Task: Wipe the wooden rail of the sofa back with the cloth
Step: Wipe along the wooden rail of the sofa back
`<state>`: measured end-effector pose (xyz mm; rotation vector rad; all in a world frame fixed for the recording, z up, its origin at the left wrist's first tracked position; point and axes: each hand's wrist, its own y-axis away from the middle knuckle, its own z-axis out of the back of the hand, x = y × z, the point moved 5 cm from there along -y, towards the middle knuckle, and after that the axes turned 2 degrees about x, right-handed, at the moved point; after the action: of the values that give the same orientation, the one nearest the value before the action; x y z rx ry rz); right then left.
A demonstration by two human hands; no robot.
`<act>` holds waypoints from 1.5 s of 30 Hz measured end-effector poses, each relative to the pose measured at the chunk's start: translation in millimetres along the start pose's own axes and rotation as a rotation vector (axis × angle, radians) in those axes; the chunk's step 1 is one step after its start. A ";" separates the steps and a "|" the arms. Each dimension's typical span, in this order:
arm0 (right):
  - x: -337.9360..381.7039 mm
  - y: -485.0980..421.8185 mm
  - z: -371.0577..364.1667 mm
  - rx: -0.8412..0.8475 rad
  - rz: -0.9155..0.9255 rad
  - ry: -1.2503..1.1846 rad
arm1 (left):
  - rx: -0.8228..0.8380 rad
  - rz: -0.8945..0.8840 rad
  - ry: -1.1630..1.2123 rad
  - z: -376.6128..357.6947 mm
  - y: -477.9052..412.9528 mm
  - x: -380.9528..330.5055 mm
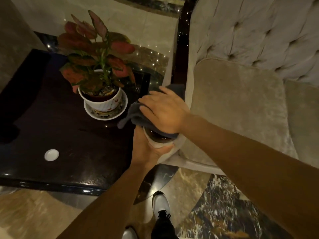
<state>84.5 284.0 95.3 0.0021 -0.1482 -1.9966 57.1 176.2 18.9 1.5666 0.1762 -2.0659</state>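
Seen from the head camera, looking down: the dark glossy wooden rail [181, 49] of a pale tufted velvet sofa [241, 104] runs away from the viewer, ending in a rounded knob at the near end. A narrow gap separates the rail from a glossy black side table [60, 144] to its left; the sofa's padded arm lies close on the right.

The right hand [165, 111] lies palm down with fingers spread, pressing a dark grey cloth [136, 116] flat over the rail's near end. The cloth drapes off the hand's left side toward the table. The left hand [146, 149] sits just below it, palm up, curled around the underside of the rounded rail end in a loose cupping hold. Both forearms reach in from the lower edge.

Beyond the cloth on the table stands a white ceramic pot [101, 99] with a red-leaved plant, on a white saucer [106, 111]. A small white round lid [51, 154] lies well left of the hands. The floor is patterned marble [215, 204]; a white and black shoe [161, 209] shows below.
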 end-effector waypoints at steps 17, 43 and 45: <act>-60.1 32.0 7.6 -0.093 0.430 0.120 | 0.022 -0.191 -0.523 8.2 -12.5 -68.0; -371.4 -237.8 111.8 -0.153 0.200 0.189 | -0.092 0.198 -0.737 -67.0 -337.8 -216.2; -403.3 -252.3 125.3 -0.134 0.212 0.269 | -0.068 0.171 -0.782 -78.2 -374.9 -232.7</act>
<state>16.0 765.9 166.4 0.1618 0.1535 -1.7715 -16.2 604.0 130.0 0.6198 -0.1671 -2.3300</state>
